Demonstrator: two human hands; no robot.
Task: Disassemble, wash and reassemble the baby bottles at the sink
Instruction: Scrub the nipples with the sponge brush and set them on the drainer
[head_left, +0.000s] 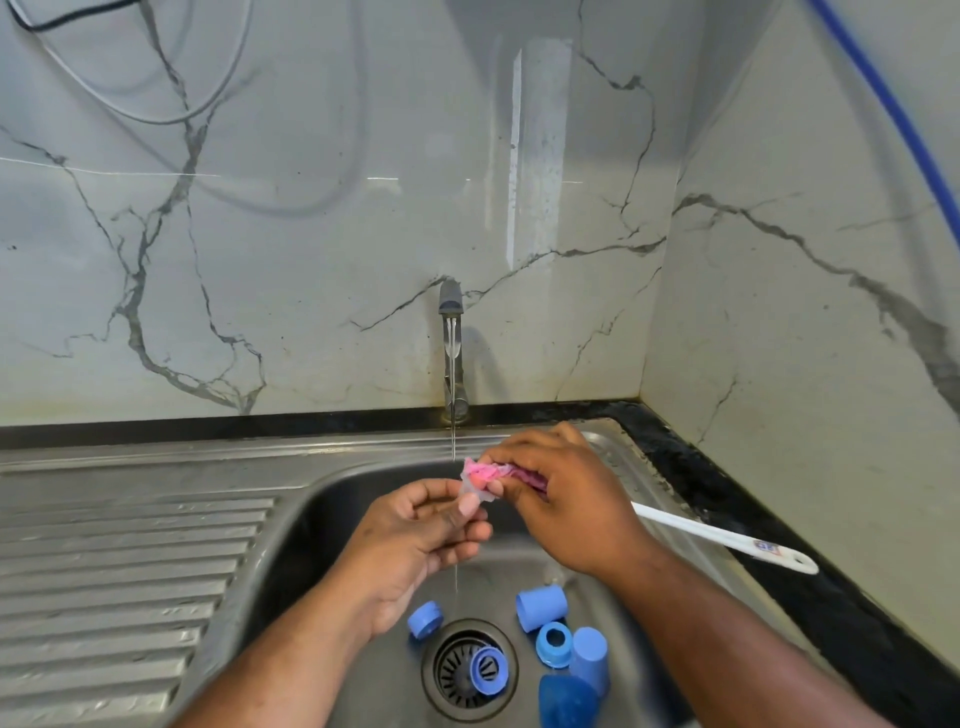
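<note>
Over the sink basin (332, 519), my right hand (566, 499) grips a crumpled pink scrubbing cloth (485, 471) and presses it on a small clear teat (470, 489) pinched in my left hand (426, 535). A thin stream from the tap (451, 343) falls just left of the cloth. On the basin floor lie several blue bottle parts: a collar ring (425, 618) left of the drain, a ring (489, 670) on the drain strainer, a cap (540, 607), another ring (555, 644) and two more caps (589, 657) (566, 701).
A white long-handled brush (727, 540) rests on the sink's right rim. The ribbed steel drainboard (130, 566) fills the left. A black counter edge (753, 514) and marble walls close in behind and at right.
</note>
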